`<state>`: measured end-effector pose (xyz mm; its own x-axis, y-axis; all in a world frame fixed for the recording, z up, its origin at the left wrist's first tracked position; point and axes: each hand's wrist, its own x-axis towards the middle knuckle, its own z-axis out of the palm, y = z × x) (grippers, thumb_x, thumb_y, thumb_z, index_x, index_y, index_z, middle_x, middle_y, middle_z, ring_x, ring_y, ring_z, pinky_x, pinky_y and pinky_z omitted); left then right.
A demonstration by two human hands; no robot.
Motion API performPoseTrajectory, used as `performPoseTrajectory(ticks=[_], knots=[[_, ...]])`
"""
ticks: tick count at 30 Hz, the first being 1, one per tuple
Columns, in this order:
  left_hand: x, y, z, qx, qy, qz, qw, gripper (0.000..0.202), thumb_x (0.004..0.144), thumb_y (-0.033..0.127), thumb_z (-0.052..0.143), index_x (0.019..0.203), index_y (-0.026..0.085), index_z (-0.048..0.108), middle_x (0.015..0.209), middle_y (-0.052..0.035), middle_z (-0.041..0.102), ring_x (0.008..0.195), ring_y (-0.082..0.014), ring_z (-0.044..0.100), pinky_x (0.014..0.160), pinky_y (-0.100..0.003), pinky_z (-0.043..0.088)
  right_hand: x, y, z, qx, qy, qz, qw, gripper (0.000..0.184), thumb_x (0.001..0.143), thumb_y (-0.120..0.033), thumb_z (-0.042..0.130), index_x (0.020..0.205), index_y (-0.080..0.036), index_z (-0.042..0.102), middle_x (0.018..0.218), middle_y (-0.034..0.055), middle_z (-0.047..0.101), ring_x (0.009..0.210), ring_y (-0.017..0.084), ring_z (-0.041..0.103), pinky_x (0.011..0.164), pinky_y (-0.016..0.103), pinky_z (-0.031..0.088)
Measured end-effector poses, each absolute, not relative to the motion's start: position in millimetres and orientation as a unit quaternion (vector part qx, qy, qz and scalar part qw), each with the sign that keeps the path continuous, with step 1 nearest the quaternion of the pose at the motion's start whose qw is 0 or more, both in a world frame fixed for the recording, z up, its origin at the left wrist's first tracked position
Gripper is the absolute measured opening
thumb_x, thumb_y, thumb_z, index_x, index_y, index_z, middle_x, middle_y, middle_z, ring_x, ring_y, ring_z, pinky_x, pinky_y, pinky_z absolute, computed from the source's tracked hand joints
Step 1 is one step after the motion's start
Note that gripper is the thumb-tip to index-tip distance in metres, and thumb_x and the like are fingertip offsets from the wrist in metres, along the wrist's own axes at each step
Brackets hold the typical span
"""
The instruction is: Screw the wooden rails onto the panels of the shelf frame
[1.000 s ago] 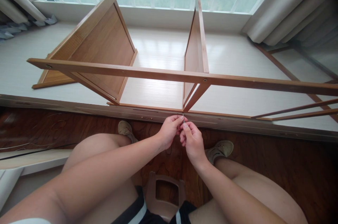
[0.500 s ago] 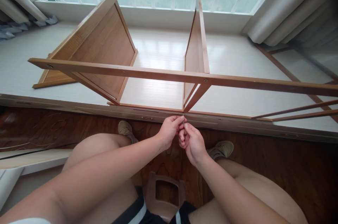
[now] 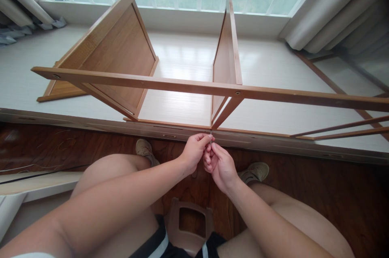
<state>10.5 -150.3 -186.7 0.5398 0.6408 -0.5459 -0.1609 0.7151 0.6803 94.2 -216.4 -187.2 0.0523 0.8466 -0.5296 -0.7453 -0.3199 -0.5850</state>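
Observation:
A thin metal rod (image 3: 210, 138), possibly a hex key, stands upright against the lower rail (image 3: 179, 123) of a wooden shelf frame, under the joint with the middle panel (image 3: 225, 53). My left hand (image 3: 194, 153) is closed, with thumb and finger pinching the rod near its top. My right hand (image 3: 223, 167) pinches the rod just below, its other fingers curled. The far end of the rod is hidden at the rail. The frame's long upper rail (image 3: 170, 83) runs across above my hands, and a wider wooden panel (image 3: 120, 47) joins it on the left.
The shelf frame lies on a white window ledge (image 3: 264, 122) with drawers along its front. Curtains (image 3: 322, 7) hang at both sides of the barred window. Between my legs stands a brown plastic stool (image 3: 173, 221). White furniture (image 3: 45, 189) is at lower left.
My right hand has shifted slightly left and turned a little at the rod. My left hand keeps its pinch, and the shelf frame stays in place.

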Motion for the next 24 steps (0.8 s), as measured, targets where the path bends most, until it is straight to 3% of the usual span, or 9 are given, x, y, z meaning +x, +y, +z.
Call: performPoseTrajectory(ticks=[6, 15, 24], knots=[[10.4, -149.4, -187.0, 0.297, 0.385, 0.233, 0.843, 0.032, 0.08, 0.045, 0.065, 0.087, 0.015, 0.057, 0.051, 0.0077, 0.044, 0.031, -0.0118, 0.047, 0.033, -0.027, 0.046, 92.2, -218.2, -192.7, -0.557, -0.165, 0.58, 0.571, 0.035, 0.089, -0.053, 0.053, 0.077, -0.02, 0.052, 0.048, -0.0053, 0.048, 0.037, 0.007, 0.034, 0.034, 0.017, 0.025], [11.8, -149.0, -186.8, 0.296, 0.367, 0.24, 0.848, 0.028, 0.082, 0.043, 0.061, 0.087, 0.016, 0.054, 0.049, 0.0064, 0.045, 0.031, -0.0162, 0.049, 0.03, -0.029, 0.044, 93.2, -219.2, -190.0, -0.604, -0.238, 0.525, 0.55, 0.036, 0.092, -0.052, 0.05, 0.079, -0.019, 0.055, 0.05, -0.0054, 0.047, 0.04, 0.006, 0.036, 0.037, 0.017, 0.027], [11.9, -149.6, -188.7, 0.304, 0.383, 0.242, 0.838, 0.026, 0.083, 0.041, 0.06, 0.087, 0.016, 0.055, 0.051, 0.0034, 0.051, 0.032, -0.0145, 0.048, 0.03, -0.024, 0.038, 91.6, -220.5, -189.0, -0.613, -0.266, 0.502, 0.549, 0.033, 0.091, -0.049, 0.053, 0.077, -0.019, 0.051, 0.05, -0.0067, 0.045, 0.043, 0.006, 0.035, 0.042, 0.019, 0.029]])
